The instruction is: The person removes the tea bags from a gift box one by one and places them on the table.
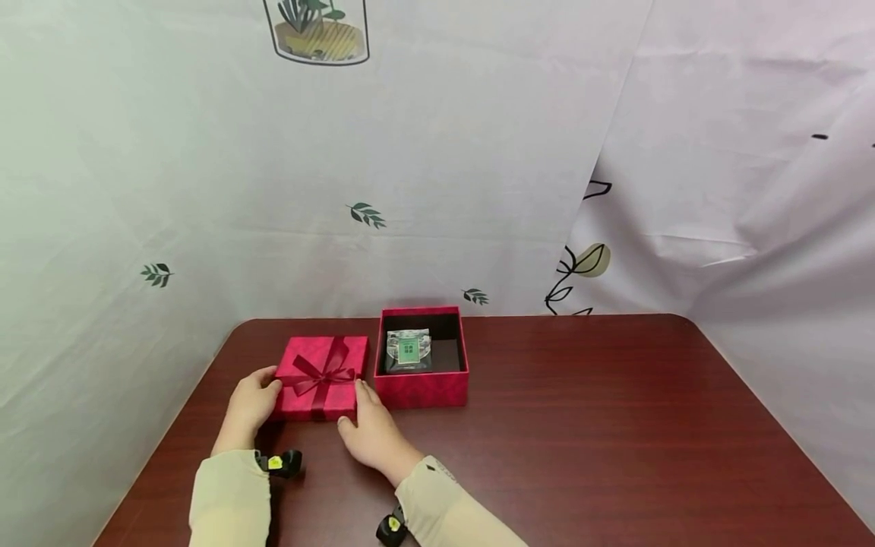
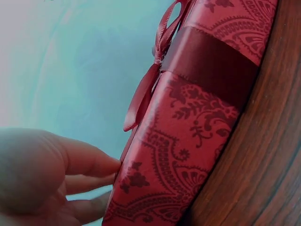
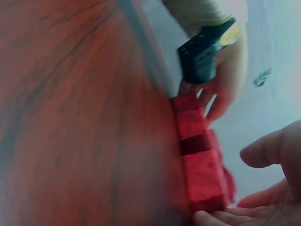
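A red patterned gift box lid (image 1: 298,352) with a dark red ribbon bow (image 1: 323,375) lies on the table's left part. The left hand (image 1: 250,403) holds its left edge, thumb tip and fingertips against it; the left wrist view shows this thumb (image 2: 89,157) at the lid's upper edge. Along the lid's right side rest the fingers of the right hand (image 1: 372,433). In the right wrist view this hand's thumb (image 3: 265,149) stands away from the lid. Right of the lid is the uncovered red box (image 1: 424,390), dark inside, with a clear packet with a green label (image 1: 409,349) in its left part.
Both things rest on a reddish-brown wooden table (image 1: 601,425) with rounded far corners. A light patterned cloth (image 1: 437,152) hangs behind and at the sides. Each wrist wears a small black camera, such as the left wrist camera (image 1: 290,463).
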A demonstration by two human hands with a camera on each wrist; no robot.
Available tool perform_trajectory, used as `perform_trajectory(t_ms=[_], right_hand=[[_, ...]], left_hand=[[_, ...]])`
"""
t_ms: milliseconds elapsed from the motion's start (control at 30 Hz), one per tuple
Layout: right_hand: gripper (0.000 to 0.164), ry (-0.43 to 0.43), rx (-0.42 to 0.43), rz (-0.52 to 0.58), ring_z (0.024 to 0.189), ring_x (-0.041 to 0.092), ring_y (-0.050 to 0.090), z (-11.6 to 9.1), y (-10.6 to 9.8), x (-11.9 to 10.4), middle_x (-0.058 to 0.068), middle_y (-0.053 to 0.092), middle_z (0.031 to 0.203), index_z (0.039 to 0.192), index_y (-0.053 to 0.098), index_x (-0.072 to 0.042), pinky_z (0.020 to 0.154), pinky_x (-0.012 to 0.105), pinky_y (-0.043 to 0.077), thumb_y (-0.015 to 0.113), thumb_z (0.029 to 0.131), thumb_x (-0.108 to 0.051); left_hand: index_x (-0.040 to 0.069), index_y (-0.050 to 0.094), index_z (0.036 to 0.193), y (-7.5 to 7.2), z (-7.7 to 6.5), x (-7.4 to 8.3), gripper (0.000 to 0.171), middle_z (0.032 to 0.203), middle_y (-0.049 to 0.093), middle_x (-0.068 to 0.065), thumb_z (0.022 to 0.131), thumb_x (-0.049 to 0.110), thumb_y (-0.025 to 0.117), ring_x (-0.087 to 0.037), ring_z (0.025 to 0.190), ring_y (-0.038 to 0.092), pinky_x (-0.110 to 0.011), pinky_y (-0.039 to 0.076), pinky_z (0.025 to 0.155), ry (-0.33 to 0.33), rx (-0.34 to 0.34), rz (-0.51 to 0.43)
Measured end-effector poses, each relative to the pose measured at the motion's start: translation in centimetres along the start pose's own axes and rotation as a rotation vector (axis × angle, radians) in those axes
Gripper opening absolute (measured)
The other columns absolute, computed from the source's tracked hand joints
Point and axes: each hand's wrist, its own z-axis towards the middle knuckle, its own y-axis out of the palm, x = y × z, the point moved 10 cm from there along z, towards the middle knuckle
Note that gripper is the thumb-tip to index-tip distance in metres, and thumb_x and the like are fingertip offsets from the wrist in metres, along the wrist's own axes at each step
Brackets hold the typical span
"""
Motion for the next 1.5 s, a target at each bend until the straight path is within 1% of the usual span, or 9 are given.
perform_trajectory(t_ms=[167, 367, 500, 767, 867, 1033, 1167, 1267, 1500], right_hand=[[0.06, -0.052, -0.03, -0.026, 0.134, 0.028, 0.053, -1.1, -1.8, -1.4, 0.018, 0.051, 0.145, 0.151, 0.042, 0.002, 0.111, 0.039, 0.043, 0.06, 0.096, -0.014], [0.045, -0.13, -0.022, 0.111, 0.105, 0.017, 0.065, -2.1, -5.3, -3.2, 0.014, 0.063, 0.123, 0.14, 0.057, -0.001, 0.092, 0.026, 0.054, 0.061, 0.096, -0.01], [0.031, -0.181, 0.061, 0.141, 0.093, 0.008, 0.065, -2.3, -8.1, -3.8, 0.01, 0.067, 0.112, 0.125, 0.067, -0.005, 0.083, 0.021, 0.055, 0.06, 0.095, -0.005], [0.021, -0.253, 0.275, 0.145, 0.088, 0.012, 0.067, -2.7, -13.2, -3.8, 0.003, 0.069, 0.105, 0.107, 0.075, -0.006, 0.078, 0.024, 0.057, 0.059, 0.095, -0.001], [0.02, -0.249, 0.353, 0.155, 0.085, 0.014, 0.065, -2.6, -14.9, -3.1, 0.003, 0.07, 0.102, 0.104, 0.075, -0.007, 0.074, 0.025, 0.055, 0.06, 0.095, -0.001], [0.017, -0.205, 0.426, 0.175, 0.079, 0.014, 0.064, -1.8, -16.8, -1.5, 0.006, 0.072, 0.098, 0.102, 0.074, -0.007, 0.069, 0.024, 0.053, 0.061, 0.094, -0.001], [0.017, -0.143, 0.441, 0.17, 0.081, 0.017, 0.065, -0.9, -17.6, -0.1, 0.01, 0.073, 0.099, 0.104, 0.073, -0.006, 0.069, 0.028, 0.053, 0.06, 0.095, -0.002], [0.019, -0.085, 0.435, 0.155, 0.085, 0.02, 0.066, -0.2, -17.8, 0.9, 0.011, 0.074, 0.103, 0.109, 0.073, -0.004, 0.072, 0.032, 0.054, 0.058, 0.096, -0.003], [0.031, 0.028, 0.356, 0.114, 0.104, 0.027, 0.067, 1.2, -17.5, 2.1, 0.013, 0.07, 0.119, 0.125, 0.068, -0.002, 0.086, 0.044, 0.056, 0.056, 0.098, -0.008]], left_hand=[[-0.012, 0.033, 0.15, -0.4, -0.2, 1.0, 0.054, 0.149, 0.038, -0.037, 0.106, 0.016, 0.042, -0.051, 0.139, 0.037, -0.062, 0.031, 0.114, 0.047, 0.045, 0.008], [-0.008, 0.037, 0.151, -1.3, -0.9, 3.0, 0.051, 0.15, 0.041, -0.034, 0.107, 0.017, 0.044, -0.049, 0.138, 0.041, -0.061, 0.034, 0.112, 0.115, 0.1, -0.001], [-0.005, 0.042, 0.149, -1.4, -1.7, 5.3, 0.048, 0.149, 0.044, -0.032, 0.107, 0.016, 0.047, -0.047, 0.137, 0.043, -0.06, 0.036, 0.111, 0.215, 0.139, -0.009], [-0.001, 0.053, 0.143, -1.5, -4.1, 11.0, 0.041, 0.14, 0.054, -0.027, 0.105, 0.014, 0.052, -0.044, 0.127, 0.052, -0.06, 0.043, 0.105, 0.461, 0.247, -0.067], [0.001, 0.054, 0.143, -0.5, -4.9, 12.7, 0.041, 0.141, 0.054, -0.025, 0.105, 0.016, 0.054, -0.042, 0.128, 0.052, -0.061, 0.041, 0.105, 0.548, 0.26, -0.026], [0.003, 0.047, 0.15, 2.1, -5.8, 14.8, 0.049, 0.152, 0.045, -0.021, 0.105, 0.021, 0.055, -0.039, 0.14, 0.042, -0.062, 0.036, 0.111, 0.651, 0.18, 0.065], [0.002, 0.039, 0.154, 4.4, -6.0, 15.7, 0.058, 0.159, 0.037, -0.019, 0.103, 0.024, 0.058, -0.039, 0.147, 0.033, -0.062, 0.028, 0.116, 0.68, 0.104, 0.146], [0.001, 0.036, 0.156, 5.9, -6.0, 16.0, 0.066, 0.161, 0.034, -0.02, 0.101, 0.027, 0.062, -0.039, 0.15, 0.028, -0.063, 0.02, 0.119, 0.695, 0.078, 0.229], [0.0, 0.038, 0.155, 8.1, -6.4, 16.2, 0.074, 0.162, 0.034, -0.018, 0.098, 0.039, 0.066, -0.036, 0.151, 0.027, -0.062, 0.018, 0.12, 0.716, 0.115, 0.43]])
